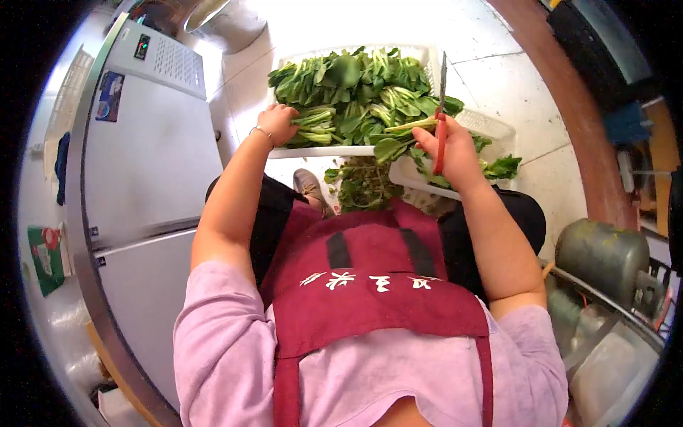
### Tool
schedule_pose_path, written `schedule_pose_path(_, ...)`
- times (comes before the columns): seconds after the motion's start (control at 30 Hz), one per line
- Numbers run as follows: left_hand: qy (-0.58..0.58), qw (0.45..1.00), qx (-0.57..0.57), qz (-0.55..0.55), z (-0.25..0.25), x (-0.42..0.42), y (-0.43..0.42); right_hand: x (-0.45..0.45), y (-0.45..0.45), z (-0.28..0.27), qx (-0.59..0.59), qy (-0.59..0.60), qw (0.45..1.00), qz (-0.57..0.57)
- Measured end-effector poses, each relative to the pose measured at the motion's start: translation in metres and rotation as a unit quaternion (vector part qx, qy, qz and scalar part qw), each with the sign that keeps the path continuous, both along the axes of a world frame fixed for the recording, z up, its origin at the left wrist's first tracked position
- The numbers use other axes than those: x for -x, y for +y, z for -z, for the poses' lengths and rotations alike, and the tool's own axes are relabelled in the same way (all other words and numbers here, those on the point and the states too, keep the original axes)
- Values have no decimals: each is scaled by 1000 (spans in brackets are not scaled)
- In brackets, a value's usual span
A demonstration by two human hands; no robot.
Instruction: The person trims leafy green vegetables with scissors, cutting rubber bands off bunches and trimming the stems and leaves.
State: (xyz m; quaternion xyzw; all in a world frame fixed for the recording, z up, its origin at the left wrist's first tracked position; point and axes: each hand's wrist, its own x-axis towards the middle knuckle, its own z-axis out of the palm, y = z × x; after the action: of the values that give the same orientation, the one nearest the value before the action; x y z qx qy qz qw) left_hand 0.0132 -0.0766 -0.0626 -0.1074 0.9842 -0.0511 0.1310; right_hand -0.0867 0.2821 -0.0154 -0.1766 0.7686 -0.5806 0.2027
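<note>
My left hand [277, 124] is at the left edge of a white plastic tray [327, 151], its fingers curled against the pale stems of leafy greens [313, 127]. Long rows of these greens fill the tray. A pair of red-handled scissors [440, 135] is in my right hand [455, 151], with the blades pointing up and away from me. Some green stalks lie by that hand's thumb and fingers; whether they are pinched is unclear. Under the right wrist, a smaller white basket [427, 186] holds more leafy greens [501, 168].
A pile of loose greens [364, 186] lies on the floor near my shoe [308, 185]. On the left stands a grey-white refrigerator [153, 149], with a metal pot [224, 25] beyond it. A dark rounded tank [605, 260] is on the right.
</note>
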Motion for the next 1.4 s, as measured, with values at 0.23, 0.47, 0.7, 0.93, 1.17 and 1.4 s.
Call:
schedule_pose_path(0.23, 156, 812, -559, -65, -62, 8, 106, -8, -5, -25, 83, -153, 984, -34)
schedule_pose_path(0.47, 84, 797, -597, -45, -87, -7, 164, -17, -9, -27, 75, -197, 969, -129)
schedule_pose_path(0.7, 79, 613, -759, -205, -67, -19, 172, -18, -2, -19, 138, -287, 938, -140)
schedule_pose_path(0.93, 88, 629, -750, -183, -61, -25, 186, -27, -7, -20, 140, -259, 949, -110)
schedule_pose_path(1.17, 17, 467, -852, -235, -51, -26, 187, -26, -1, -22, 111, -251, 954, -124)
schedule_pose_path(1.4, 28, 407, -879, -248, -61, -22, 190, -27, 1, -28, 104, -248, 957, -112)
